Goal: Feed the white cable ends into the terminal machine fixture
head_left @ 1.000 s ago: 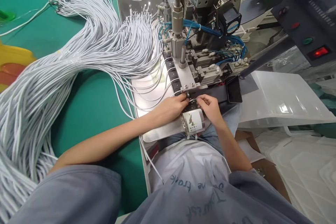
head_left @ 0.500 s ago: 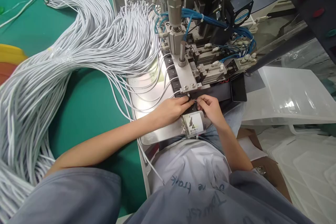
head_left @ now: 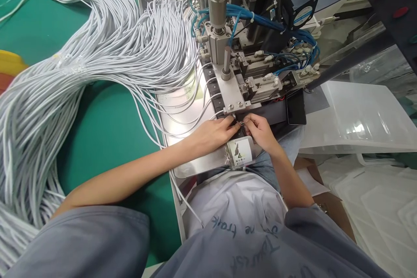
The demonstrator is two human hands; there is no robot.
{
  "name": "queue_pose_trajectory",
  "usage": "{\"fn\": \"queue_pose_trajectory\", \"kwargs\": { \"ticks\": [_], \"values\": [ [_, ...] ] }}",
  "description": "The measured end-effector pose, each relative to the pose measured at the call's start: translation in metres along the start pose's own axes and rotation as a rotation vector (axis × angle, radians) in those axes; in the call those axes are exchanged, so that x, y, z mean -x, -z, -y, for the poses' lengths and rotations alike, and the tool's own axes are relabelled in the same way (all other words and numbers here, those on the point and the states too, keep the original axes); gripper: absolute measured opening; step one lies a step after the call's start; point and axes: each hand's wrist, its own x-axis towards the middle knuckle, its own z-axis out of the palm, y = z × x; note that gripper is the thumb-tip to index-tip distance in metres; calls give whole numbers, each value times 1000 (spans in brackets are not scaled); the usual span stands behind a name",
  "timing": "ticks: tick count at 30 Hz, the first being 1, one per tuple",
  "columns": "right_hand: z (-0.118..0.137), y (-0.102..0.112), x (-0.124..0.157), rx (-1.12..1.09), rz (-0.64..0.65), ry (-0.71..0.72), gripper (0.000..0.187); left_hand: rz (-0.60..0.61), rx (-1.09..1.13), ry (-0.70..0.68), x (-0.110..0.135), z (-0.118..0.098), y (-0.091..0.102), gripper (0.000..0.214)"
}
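At the front end of the machine's black fixture (head_left: 234,134), my two hands meet with their fingertips almost touching. My left hand (head_left: 213,134) lies over the fixture from the left, thumb and fingers closed; what they grip is hidden. With thumb and index finger, my right hand (head_left: 260,132) pinches a small shiny metal connector (head_left: 241,123). Its details are too small to tell. Just behind my fingers is the metal plate (head_left: 230,91) of the pneumatic machine. Several white cables (head_left: 192,115) run from the left into the fixture.
A big bundle of white cables (head_left: 74,67) covers the green table (head_left: 107,139). A clear holder with a white label (head_left: 241,152) sits below my hands. Right of the machine are a black tray (head_left: 296,108) and white plastic sheets (head_left: 358,113). Blue air tubes (head_left: 257,17) cross the machine.
The view has shifted slightly. Both hands stay at the same spot on the fixture, with only tiny finger movement around the small metal connector.
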Motion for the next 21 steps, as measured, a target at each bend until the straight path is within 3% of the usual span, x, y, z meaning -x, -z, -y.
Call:
{"fn": "queue_pose_trajectory", "kwargs": {
  "ticks": [7,14,16,19,21],
  "values": [
    [-8,-5,-3,59,-16,67,26,-45,35,38,0,0,-2,38],
    [-9,-6,-6,64,-61,88,24,-3,-14,124,14,-4,15,17],
    [-3,-5,2,100,-187,103,23,14,3,154,16,-4,18,16],
    [12,-12,33,210,-518,176,23,24,-12,228,15,-5,17,14],
    [21,-25,59,269,-546,213,24,22,-36,316,14,-5,17,18]
  ]
}}
